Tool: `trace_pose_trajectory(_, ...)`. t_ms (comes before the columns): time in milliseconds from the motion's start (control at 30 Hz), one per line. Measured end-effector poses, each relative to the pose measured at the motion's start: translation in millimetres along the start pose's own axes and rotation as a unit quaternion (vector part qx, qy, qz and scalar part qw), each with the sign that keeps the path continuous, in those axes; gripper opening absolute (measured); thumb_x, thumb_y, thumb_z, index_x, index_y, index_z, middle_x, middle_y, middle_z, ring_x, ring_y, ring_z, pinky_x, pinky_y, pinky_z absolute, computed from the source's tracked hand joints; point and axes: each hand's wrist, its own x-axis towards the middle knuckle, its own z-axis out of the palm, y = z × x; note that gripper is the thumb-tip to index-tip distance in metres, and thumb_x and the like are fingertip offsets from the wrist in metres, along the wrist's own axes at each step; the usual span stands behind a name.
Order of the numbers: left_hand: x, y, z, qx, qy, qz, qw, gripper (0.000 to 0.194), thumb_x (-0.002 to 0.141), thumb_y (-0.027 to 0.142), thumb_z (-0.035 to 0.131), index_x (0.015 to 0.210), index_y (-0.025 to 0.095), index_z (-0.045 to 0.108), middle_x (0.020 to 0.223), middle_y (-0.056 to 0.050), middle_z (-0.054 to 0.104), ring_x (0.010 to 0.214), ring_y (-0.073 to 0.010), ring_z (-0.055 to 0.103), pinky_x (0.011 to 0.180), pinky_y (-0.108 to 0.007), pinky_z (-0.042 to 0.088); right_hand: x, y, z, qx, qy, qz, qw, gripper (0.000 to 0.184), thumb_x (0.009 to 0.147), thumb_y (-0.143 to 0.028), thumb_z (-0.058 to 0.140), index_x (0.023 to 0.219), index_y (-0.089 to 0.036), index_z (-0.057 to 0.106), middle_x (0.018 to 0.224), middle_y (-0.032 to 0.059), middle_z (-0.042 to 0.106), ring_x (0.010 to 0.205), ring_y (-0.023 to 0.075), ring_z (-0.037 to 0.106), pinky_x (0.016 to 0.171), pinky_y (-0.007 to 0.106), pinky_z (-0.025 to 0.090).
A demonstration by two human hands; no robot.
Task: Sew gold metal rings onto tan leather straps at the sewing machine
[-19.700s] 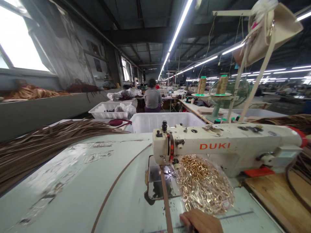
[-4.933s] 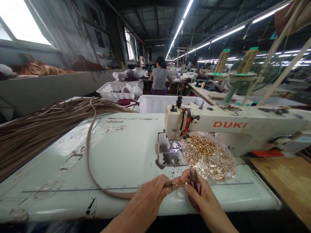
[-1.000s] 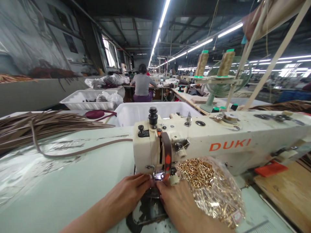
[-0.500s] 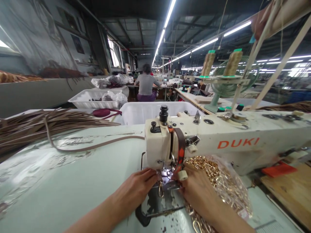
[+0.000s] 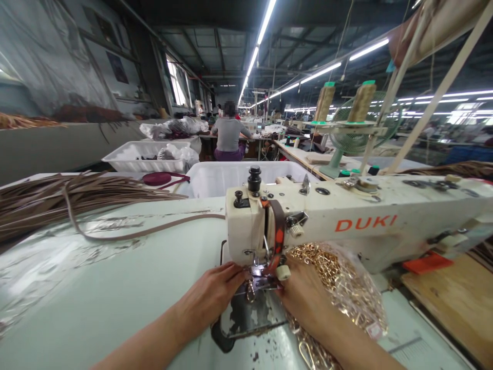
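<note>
A white DUKI sewing machine [image 5: 346, 221] stands on the pale green table [image 5: 115, 288]. My left hand [image 5: 213, 295] and my right hand [image 5: 304, 303] meet under the machine's head, fingers pinched together on a brown strap end with a gold clasp [image 5: 251, 293] at the presser foot. The rest of that brown strap [image 5: 127, 235] trails left across the table. A clear bag of gold clasps [image 5: 342, 288] lies just right of my right hand, under the machine's arm.
A thick bundle of brown straps [image 5: 57, 198] lies at the table's left. White plastic bins [image 5: 231, 177] stand behind the machine. Thread cones [image 5: 362, 100] and a green fan [image 5: 358, 139] sit behind on the right. A person [image 5: 230, 134] sits further back, facing away. Wooden board [image 5: 454, 298] at right.
Both hands have stayed at the presser foot; the gold clasp now hangs a little nearer the needle. The camera has shifted slightly.
</note>
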Motion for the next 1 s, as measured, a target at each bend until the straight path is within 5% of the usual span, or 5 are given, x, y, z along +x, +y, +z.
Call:
trace_pose_trajectory(300,1,-7,3.8,-0.055,0.049,0.0,0.997,0.028,0.1,0.018,0.036,0.117,0.016,0.058,0.113,-0.009,0.064,0.104,-0.0221,0.062,0.091,-0.034,0.054,5,-1,11,0.006,-0.033,-0.002,0.999,0.031,0.077,-0.009,0.052,0.099,-0.023,0.068,0.095,0.0047,0.068,0.084,0.0208,0.063,0.067,0.027,0.04)
trace_pose_trajectory(467,7,-32,1.4,-0.097,0.06,-0.043,0.993,0.019,0.098,0.023,0.048,0.105,0.022,0.066,0.101,-0.001,0.07,0.089,-0.0166,0.067,0.08,-0.024,0.055,11,-3,13,-0.011,-0.059,0.014,0.998,0.022,0.086,-0.029,0.056,0.102,-0.02,0.068,0.094,0.0086,0.069,0.085,0.0247,0.063,0.072,0.031,0.044)
trace_pose_trajectory(733,29,-37,-6.2,-0.05,-0.005,0.043,0.998,0.027,0.094,0.015,0.047,0.114,0.021,0.064,0.12,-0.006,0.064,0.115,-0.0231,0.056,0.105,-0.038,0.04,6,-9,1,0.061,-0.053,0.043,0.996,0.035,0.077,-0.053,0.068,0.099,-0.026,0.07,0.099,0.0043,0.068,0.091,0.0232,0.062,0.076,0.03,0.046)
trace_pose_trajectory(1000,13,-10,-20.0,0.039,-0.019,0.015,0.999,0.027,0.093,0.011,0.048,0.116,0.019,0.058,0.125,-0.007,0.058,0.124,-0.0211,0.047,0.112,-0.04,0.032,-14,-34,8,-0.121,-0.081,-0.122,0.982,0.035,0.077,-0.007,0.063,0.11,-0.013,0.054,0.093,0.0106,0.064,0.08,0.0237,0.062,0.061,0.03,0.045)
